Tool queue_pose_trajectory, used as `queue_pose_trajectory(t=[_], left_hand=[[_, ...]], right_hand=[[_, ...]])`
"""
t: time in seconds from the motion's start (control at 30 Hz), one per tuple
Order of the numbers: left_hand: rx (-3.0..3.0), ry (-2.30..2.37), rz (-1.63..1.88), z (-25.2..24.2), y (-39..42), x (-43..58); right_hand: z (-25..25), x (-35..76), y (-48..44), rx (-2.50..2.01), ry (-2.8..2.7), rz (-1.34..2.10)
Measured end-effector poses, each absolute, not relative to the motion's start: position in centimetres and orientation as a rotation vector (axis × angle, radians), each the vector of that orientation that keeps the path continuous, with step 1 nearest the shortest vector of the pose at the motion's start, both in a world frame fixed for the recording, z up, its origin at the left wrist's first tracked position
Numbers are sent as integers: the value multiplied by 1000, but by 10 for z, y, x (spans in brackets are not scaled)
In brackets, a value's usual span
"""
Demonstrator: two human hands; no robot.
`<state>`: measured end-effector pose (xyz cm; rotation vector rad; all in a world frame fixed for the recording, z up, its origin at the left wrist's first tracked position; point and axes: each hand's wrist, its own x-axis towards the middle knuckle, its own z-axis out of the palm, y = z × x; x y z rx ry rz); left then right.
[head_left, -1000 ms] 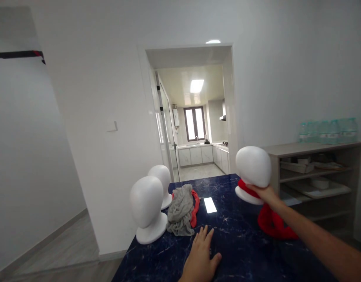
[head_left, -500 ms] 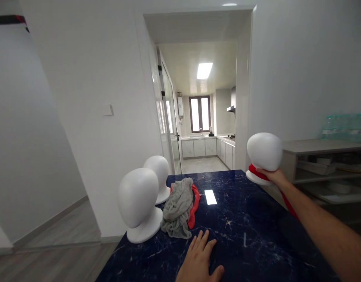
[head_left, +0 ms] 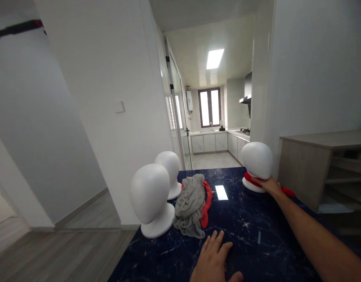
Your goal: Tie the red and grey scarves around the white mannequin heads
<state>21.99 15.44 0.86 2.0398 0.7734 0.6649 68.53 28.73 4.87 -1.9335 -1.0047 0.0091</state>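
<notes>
The person's right hand grips the far-right white head form at its neck, over a red cloth; some fingers are hidden, and the cloth's trailing end passes behind the wrist. This form is at the table's far right corner, its base partly covered. The left hand, cut off below, is spread and empty; whether its palm touches the tabletop cannot be told. A grey cloth partly hides a coral cloth.

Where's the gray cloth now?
In the head view, the gray cloth lies on the left side of the blue table, between the nearest white head and the red cloth.
</notes>
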Motion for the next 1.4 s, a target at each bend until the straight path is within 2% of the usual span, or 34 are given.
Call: queue_pose_trajectory(t=[0.13, 0.37, 0.47, 0.6, 0.67, 0.87, 1.07, 1.23, 1.3, 1.4], left_hand=[[2058, 789, 674, 11, 150, 220], [2311, 976, 462, 22, 143, 225], [2313, 1008, 511, 26, 138, 225], [2288, 1019, 657, 27, 134, 223], [2257, 1022, 715, 28, 135, 222], [2247, 1090, 907, 45, 137, 221], [2249, 1579, 628, 73, 152, 153], [2157, 1993, 612, 82, 196, 48], [2118, 2145, 870, 77, 222, 26], [1975, 1844, 1286, 63, 260, 22]], right_hand=[[52, 679, 273, -2120, -1104, -90], [40, 665, 228, -2545, -1137, -347], [31, 636, 203, -2666, -1096, -487], [18, 576, 172, -2609, -1245, -680], [16, 544, 158, -2536, -1352, -658], [18, 477, 118, -2288, -1533, -209], [18, 455, 87, -2134, -1440, -270], [26, 447, 83, -2116, -1407, -326], [28, 444, 84, -2104, -1420, -323], [29, 443, 84, -2093, -1384, -292]])
